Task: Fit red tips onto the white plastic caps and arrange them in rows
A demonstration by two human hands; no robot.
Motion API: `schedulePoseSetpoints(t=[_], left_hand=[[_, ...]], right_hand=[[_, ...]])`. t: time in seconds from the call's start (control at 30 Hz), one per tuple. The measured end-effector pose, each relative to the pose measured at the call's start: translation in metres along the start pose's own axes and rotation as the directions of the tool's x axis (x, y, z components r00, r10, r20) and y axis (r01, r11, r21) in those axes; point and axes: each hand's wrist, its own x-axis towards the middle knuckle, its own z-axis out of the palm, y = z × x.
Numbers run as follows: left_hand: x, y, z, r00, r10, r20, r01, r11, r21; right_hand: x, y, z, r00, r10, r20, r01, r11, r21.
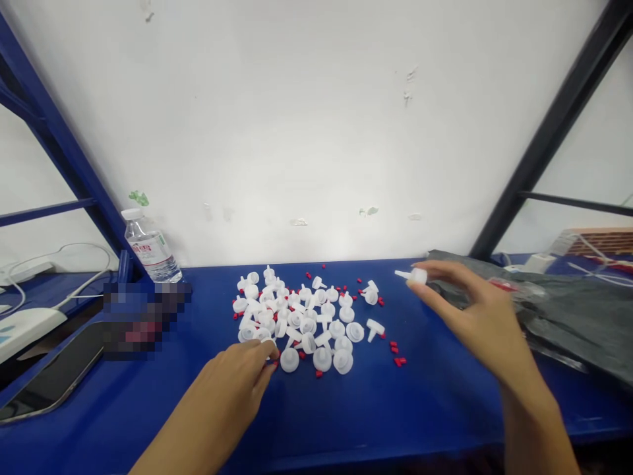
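Note:
Between the thumb and fingers of my right hand (475,310) is a white nozzle cap (418,276), held above the table with its thin spout pointing left. My left hand (232,379) rests at the near left edge of a loose pile of white nozzle caps (322,359). Its thumb and index finger pinch at a small red cap (276,361), partly hidden by the fingertips. A white nozzle cap under those fingers is mostly covered. Several more red caps (394,349) lie scattered among the white ones and to the right of the pile.
A water bottle (153,247) stands by the wall at the back left. Nearer on the left lie a phone (54,369) and a white power strip (30,333) with cables. Dark plastic bags (564,323) cover the right side of the blue table (346,422). Metal posts flank both sides.

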Motion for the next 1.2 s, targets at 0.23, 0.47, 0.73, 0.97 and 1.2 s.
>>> schedulePoseSetpoints(t=[0.23, 0.47, 0.73, 0.97, 1.2], left_hand=[[0.001, -0.014, 0.024, 0.995, -0.050, 0.089, 0.047, 0.998, 0.036], [0.010, -0.013, 0.030, 0.997, -0.032, 0.071, 0.029, 0.999, 0.033], [0.008, -0.010, 0.028, 0.995, -0.014, 0.100, 0.009, 0.998, 0.054], [0.001, -0.011, 0.023, 0.987, 0.021, -0.158, -0.043, 0.990, -0.137], [0.010, -0.004, 0.021, 0.918, 0.018, -0.395, -0.188, 0.898, -0.397]], right_hand=[[0.001, 0.005, 0.023, 0.999, -0.018, 0.027, 0.019, 1.000, -0.016], [-0.002, 0.007, 0.032, 0.995, -0.085, 0.051, 0.090, 0.992, -0.089], [-0.007, 0.003, 0.040, 0.973, -0.155, 0.173, 0.176, 0.978, -0.116], [-0.018, -0.012, 0.051, 0.935, -0.206, 0.287, 0.228, 0.973, -0.045], [-0.034, -0.047, 0.061, 0.842, -0.316, 0.437, 0.244, 0.946, 0.215]])
